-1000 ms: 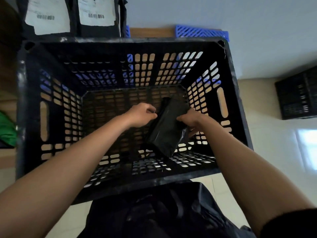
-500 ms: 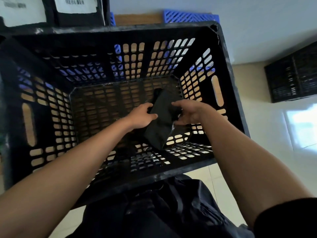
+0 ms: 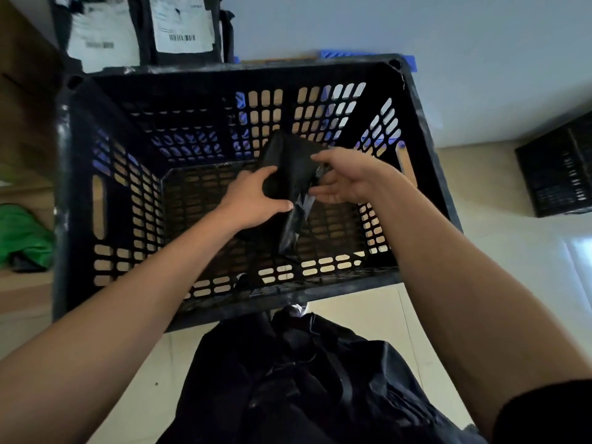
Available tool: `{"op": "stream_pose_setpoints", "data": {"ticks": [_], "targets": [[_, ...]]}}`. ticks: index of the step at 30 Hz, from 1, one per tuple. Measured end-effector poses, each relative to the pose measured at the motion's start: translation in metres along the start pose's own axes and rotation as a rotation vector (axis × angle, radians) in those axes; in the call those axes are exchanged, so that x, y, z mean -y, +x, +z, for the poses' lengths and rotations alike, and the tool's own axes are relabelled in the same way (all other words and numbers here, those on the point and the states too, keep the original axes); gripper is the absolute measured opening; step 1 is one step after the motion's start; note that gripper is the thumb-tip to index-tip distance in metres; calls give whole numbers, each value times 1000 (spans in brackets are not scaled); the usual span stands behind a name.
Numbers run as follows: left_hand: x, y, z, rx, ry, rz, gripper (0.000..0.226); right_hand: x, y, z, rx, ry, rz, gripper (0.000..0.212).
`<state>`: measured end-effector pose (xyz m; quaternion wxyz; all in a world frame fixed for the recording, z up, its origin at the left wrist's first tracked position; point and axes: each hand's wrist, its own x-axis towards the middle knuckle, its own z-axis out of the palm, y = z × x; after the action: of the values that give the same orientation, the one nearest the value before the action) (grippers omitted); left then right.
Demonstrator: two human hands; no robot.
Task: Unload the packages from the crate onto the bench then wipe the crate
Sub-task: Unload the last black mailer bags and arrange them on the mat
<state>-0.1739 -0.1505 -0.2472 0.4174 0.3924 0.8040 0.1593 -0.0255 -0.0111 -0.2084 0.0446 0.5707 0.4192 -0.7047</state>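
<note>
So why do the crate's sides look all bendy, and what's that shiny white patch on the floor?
Head view: the wide-angle lens bows the black crate, so its walls splay outward; the bright patch on the tiled floor is glare from light reflecting off it; the black package held by both hands is dark and hard to read.

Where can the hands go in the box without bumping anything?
The left half of the crate floor, between the left wall and the left hand, looks bare. So does the strip along the far wall. It is crowded in the middle and right, where both hands hold the black package, with the right hand close to the right wall.
</note>
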Motion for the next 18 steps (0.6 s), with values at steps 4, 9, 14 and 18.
{"op": "stream_pose_setpoints", "data": {"ticks": [4,9,14,18], "targets": [[-6,-26,-9,-90,50,-5,117,18,-29,22,39,-16,-154,54],[-13,-49,-21,-206,75,-31,121,37,-69,44,42,-153,-303,66],[-14,-63,-42,-277,-28,-11,114,45,-95,63,21,-216,-443,66],[-5,-80,-65,-256,-240,70,113,42,-111,69,-62,-240,-568,63]]}}
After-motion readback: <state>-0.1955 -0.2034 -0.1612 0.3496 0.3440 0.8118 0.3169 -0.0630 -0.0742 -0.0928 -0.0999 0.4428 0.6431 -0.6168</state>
